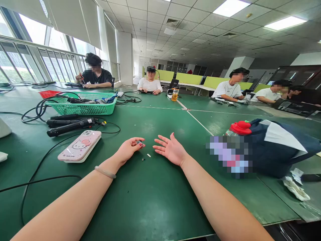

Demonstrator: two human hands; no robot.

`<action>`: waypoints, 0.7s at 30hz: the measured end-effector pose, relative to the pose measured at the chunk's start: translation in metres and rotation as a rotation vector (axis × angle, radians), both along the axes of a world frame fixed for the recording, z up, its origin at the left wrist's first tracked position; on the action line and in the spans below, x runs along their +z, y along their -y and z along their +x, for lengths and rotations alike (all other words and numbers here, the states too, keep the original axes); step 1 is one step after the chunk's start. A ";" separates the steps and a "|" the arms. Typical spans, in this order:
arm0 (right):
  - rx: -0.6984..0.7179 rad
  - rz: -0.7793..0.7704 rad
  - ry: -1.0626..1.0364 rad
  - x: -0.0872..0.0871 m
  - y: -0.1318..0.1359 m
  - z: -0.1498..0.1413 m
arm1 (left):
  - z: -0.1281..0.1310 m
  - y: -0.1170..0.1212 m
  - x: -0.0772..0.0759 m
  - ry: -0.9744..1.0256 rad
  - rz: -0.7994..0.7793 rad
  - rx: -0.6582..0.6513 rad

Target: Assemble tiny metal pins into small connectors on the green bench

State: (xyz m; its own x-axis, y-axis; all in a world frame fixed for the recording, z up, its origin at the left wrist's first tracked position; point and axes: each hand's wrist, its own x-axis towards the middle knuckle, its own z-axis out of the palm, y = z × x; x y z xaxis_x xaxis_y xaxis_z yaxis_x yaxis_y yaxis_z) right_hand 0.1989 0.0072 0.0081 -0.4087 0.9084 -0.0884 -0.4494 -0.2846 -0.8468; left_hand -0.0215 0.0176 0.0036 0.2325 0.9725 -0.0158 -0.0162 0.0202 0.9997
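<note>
Silvery small part (140, 144), I see, pinched by the left hand (126, 149) (long axis unclear); right hand (173, 150) spreads wide, empty, across a gap; white piece (148, 155) lies bodyward of both hands' fingertips.

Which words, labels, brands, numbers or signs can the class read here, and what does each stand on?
"Hello Kitty", small and slightly blurred: pink phone case.
Black tool: pale marks near one end, too small to read.
Small part in the left hand: any print is too small to read.
Nothing else is legible.
</note>
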 end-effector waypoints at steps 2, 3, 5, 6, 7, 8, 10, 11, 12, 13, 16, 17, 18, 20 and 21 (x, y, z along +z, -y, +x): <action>-0.024 0.068 0.116 -0.002 0.000 -0.001 | 0.000 -0.001 -0.001 -0.001 0.001 -0.003; -0.045 0.117 0.215 -0.004 0.000 -0.003 | 0.000 -0.001 -0.002 -0.004 0.001 0.000; -0.077 0.252 0.496 -0.008 0.000 -0.008 | 0.000 -0.001 -0.002 -0.018 0.011 0.005; -0.088 0.335 0.663 -0.010 0.001 -0.011 | 0.000 -0.001 -0.003 -0.027 0.020 0.004; -0.096 0.428 0.826 -0.011 0.002 -0.015 | 0.000 -0.001 -0.003 -0.038 0.030 -0.001; -0.103 0.527 0.971 -0.012 0.003 -0.019 | 0.000 -0.001 -0.003 -0.051 0.041 -0.008; -0.116 0.719 1.166 -0.014 0.005 -0.027 | 0.000 0.000 -0.004 -0.081 0.065 -0.020; -0.106 0.796 1.217 -0.014 0.006 -0.031 | 0.000 0.000 -0.004 -0.099 0.077 -0.022; -0.098 0.844 1.256 -0.015 0.007 -0.034 | 0.000 0.000 -0.004 -0.116 0.089 -0.022; -0.093 0.870 1.286 -0.015 0.007 -0.037 | 0.000 0.000 -0.004 -0.134 0.101 -0.023; -0.092 0.876 1.339 -0.017 0.006 -0.041 | 0.001 0.002 -0.004 -0.178 0.126 -0.023; -0.092 0.877 1.343 -0.018 0.006 -0.041 | 0.001 0.002 -0.003 -0.197 0.129 -0.027; -0.091 0.881 1.343 -0.018 0.006 -0.040 | 0.002 0.003 -0.003 -0.218 0.130 -0.031; -0.083 0.884 1.334 -0.017 0.006 -0.039 | 0.003 0.005 -0.001 -0.267 0.130 -0.038; -0.078 0.879 1.326 -0.017 0.006 -0.038 | 0.004 0.005 0.000 -0.294 0.131 -0.038</action>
State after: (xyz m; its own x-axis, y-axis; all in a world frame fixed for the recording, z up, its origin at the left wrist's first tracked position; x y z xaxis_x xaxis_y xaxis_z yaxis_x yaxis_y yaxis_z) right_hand 0.1614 0.0009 -0.0089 -0.4245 0.8803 0.2117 0.7180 0.4698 -0.5135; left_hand -0.0179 0.0122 0.0036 0.2725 0.9614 0.0376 0.2715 -0.1143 0.9556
